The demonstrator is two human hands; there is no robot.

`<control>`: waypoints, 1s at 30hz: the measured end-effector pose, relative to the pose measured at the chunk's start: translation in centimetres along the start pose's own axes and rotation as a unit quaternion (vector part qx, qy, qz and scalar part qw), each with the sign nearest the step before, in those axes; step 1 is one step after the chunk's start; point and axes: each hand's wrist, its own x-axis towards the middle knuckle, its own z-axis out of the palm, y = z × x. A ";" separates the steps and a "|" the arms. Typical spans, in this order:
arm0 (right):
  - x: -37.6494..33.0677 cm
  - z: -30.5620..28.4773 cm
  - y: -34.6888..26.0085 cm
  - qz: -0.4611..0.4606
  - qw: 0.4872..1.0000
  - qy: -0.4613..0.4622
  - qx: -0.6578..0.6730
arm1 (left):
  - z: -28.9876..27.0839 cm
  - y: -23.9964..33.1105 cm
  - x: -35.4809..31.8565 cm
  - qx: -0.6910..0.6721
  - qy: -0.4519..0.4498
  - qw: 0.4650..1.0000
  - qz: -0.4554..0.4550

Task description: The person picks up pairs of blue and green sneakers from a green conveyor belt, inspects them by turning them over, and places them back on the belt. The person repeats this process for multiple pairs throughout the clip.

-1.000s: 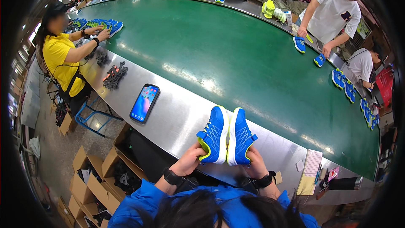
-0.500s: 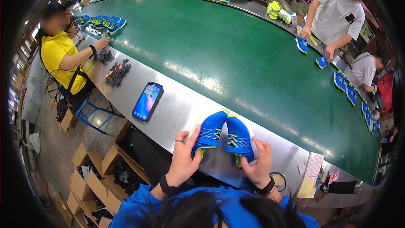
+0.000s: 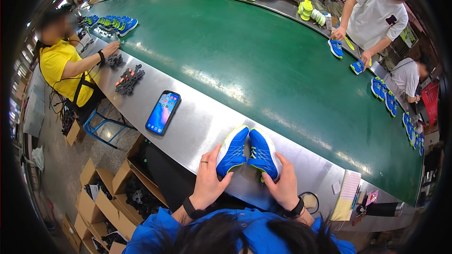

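Observation:
Two blue sneakers with lime-green trim stand side by side over the metal ledge, toes pointing away from me. My left hand (image 3: 209, 178) is closed around the heel and outer side of the left sneaker (image 3: 232, 151). Around the heel of the right sneaker (image 3: 263, 150), my right hand (image 3: 283, 183) has its thumb inside and fingers along the white sole. The toes lean slightly toward each other, with a narrow gap between the shoes. To the left, a phone (image 3: 163, 113) with a lit screen lies on the ledge.
A green conveyor belt (image 3: 226, 61) runs beyond the ledge. Dark parts (image 3: 129, 82) lie left, near a person in yellow (image 3: 66, 68). Cardboard boxes (image 3: 110, 207) sit lower left. A paper sheet (image 3: 347, 195) lies right. Across the belt, a person in white (image 3: 376, 11) handles blue shoes.
The two sneakers have turned and tilted slightly in my hands, showing more of their white outer soles. The left hand's grip has shifted a little. My view has shifted slightly.

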 end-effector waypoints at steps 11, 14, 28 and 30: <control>2.4 -0.5 -0.5 0.196 0.848 -0.141 0.472 | -0.1 2.0 2.0 -0.540 -0.042 0.803 -0.249; 2.3 -0.7 -0.4 0.205 0.882 -0.183 0.382 | 0.1 0.8 1.9 -0.499 -0.041 0.835 -0.228; 3.5 -20.1 -9.5 -0.001 0.998 0.055 0.040 | -0.7 4.7 1.7 0.237 -0.186 0.948 0.100; 1.5 -23.4 -11.0 0.022 0.990 0.135 0.015 | 0.1 5.0 1.8 0.226 -0.178 0.952 0.108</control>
